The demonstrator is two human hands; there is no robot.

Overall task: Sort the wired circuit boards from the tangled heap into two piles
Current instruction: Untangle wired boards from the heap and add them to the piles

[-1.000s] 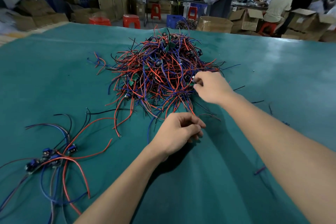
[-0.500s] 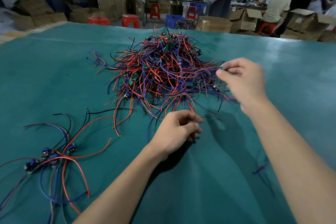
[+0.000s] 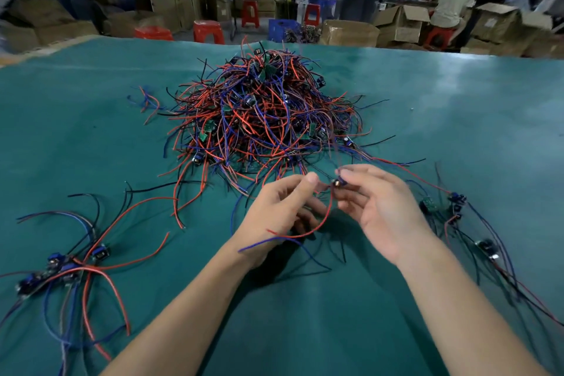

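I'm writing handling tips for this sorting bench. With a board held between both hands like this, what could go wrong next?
1. The board, pinched by the right hand, seems to trail a red wire toward the heap; pulling could drag neighbours out or strain the wire.
2. The left hand holds its red wire in a loop, which may snag on loose wires below.
3. The right pile sprawls close by, so wires might re-tangle.

A teal-covered bench point(image 3: 457, 107) carries a tangled heap point(image 3: 262, 119) of red, blue and black wired boards at its middle. 1 small pile point(image 3: 64, 268) lies near the left edge, another pile point(image 3: 457, 207) at the right.
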